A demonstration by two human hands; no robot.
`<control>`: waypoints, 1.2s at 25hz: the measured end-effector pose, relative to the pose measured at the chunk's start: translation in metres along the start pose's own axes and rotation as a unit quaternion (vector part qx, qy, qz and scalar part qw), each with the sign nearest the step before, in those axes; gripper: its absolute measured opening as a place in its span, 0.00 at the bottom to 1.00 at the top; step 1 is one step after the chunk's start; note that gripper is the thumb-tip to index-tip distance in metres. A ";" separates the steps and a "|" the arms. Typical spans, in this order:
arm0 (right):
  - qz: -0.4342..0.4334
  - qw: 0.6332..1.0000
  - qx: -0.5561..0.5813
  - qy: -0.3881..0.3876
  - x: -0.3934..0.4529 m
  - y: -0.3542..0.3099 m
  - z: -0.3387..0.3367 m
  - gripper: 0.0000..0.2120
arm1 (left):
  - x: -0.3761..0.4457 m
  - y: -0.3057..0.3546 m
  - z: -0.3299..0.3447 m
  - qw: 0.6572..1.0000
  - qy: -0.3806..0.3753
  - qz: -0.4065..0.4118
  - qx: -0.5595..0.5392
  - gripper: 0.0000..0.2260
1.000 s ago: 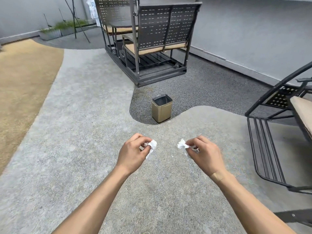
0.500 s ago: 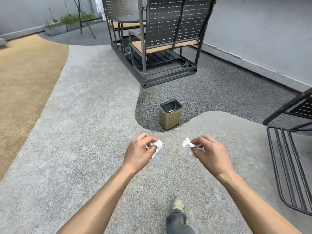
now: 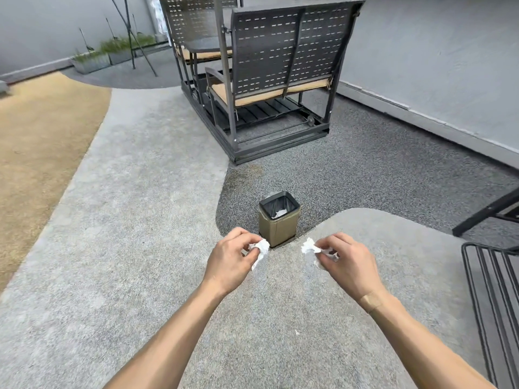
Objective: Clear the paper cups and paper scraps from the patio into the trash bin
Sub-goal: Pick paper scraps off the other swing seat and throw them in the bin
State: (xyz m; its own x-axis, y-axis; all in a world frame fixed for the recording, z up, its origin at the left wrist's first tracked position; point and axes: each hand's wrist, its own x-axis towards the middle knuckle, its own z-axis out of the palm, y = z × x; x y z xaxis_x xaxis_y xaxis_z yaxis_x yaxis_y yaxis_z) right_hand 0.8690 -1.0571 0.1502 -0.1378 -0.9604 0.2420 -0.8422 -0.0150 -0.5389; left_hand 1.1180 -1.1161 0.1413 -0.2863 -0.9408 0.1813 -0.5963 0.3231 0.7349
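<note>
A small gold trash bin point(image 3: 278, 228) with a black liner stands on the dark gravel patch straight ahead; white paper shows inside it. My left hand point(image 3: 231, 261) pinches a crumpled white paper scrap point(image 3: 261, 248) just in front of the bin's left corner. A second crumpled white scrap point(image 3: 310, 247) is pinched in my right hand point(image 3: 346, 265), just right of the bin and nearer to me. Both hands hover above the light concrete, short of the bin's opening.
A dark metal glider bench point(image 3: 269, 80) with tan cushions stands behind the bin. Another black metal chair frame point(image 3: 494, 276) fills the right edge. Grey walls run along the back and right. A tan strip of ground point(image 3: 36, 141) lies on the left, with planters point(image 3: 92, 61) far back.
The bin has come closer and now sits right in front of my hands. The foot seen half a second ago is out of view. Both hands keep their scraps.
</note>
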 end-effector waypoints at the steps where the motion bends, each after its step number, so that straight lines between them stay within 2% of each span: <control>1: -0.004 1.000 -0.001 -0.002 0.016 0.005 0.001 0.06 | 0.015 -0.001 0.002 1.000 0.004 -0.006 -0.001 0.05; 9: -0.030 0.999 -0.010 -0.002 0.141 0.037 0.032 0.06 | 0.145 -0.038 0.015 1.000 -0.008 -0.014 0.006 0.06; 19: 0.015 1.000 -0.027 -0.001 0.325 0.049 0.090 0.07 | 0.349 -0.107 0.013 0.998 -0.057 0.007 0.026 0.05; 25: 0.041 0.999 -0.026 0.002 0.408 0.061 0.114 0.05 | 0.442 -0.139 0.023 0.994 -0.103 -0.012 0.020 0.05; 30: 0.043 0.999 -0.018 -0.014 0.479 0.090 0.130 0.05 | 0.518 -0.154 0.042 0.993 -0.109 -0.034 0.016 0.04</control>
State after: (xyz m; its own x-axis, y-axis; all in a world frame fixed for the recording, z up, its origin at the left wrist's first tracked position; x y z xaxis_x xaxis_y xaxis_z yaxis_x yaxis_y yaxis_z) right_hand 0.7950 -1.5547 0.1126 -0.1962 -0.9650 0.1742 -0.8466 0.0770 -0.5266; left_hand 1.0302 -1.6492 0.0948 -0.3976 -0.9174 -0.0160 -0.6423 0.2658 0.7189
